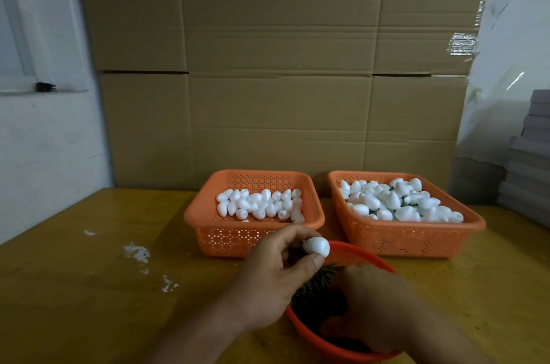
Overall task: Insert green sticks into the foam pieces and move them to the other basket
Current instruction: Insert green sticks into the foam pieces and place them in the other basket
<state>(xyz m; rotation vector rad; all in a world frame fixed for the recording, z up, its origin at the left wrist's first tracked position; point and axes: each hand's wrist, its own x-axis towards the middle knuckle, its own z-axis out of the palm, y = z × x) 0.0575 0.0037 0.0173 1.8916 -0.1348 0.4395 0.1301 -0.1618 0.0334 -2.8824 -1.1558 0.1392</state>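
1. Plainly, the left hand (275, 277) pinched one white foam egg (316, 245) between thumb and fingertips, holding it above the far rim of the round red bowl (306, 331), with no stick in it yet.
2. Meanwhile the right hand (375, 304) reached down into that bowl among the green sticks (315, 283); its fingers curled out of sight, so I could not tell whether they had closed on a stick or were only feeling for one.
3. Beyond the bowl and to its left sat the left orange basket (253, 241) with a single layer of plain foam eggs; beyond it to the right sat the right orange basket (413, 241), heaped higher, with green showing between the eggs, so I judged it the finished one.
4. Risk one: the sticks lay in a tangled dark mass, so the fingers might lift several at once or drag a clump over the bowl's rim.
5. Risk two: the egg was smooth and held only at its tips; a hard push with the stick could squirt it out of the pinch onto the wooden surface (89, 289).
6. Risk three: foam is soft, so a stick driven off-centre could break through the side or crumble it; white crumbs (137, 253) left of the bowl suggested as much.
7. Risk four: the heaped basket might let a newly placed egg roll over its rim.
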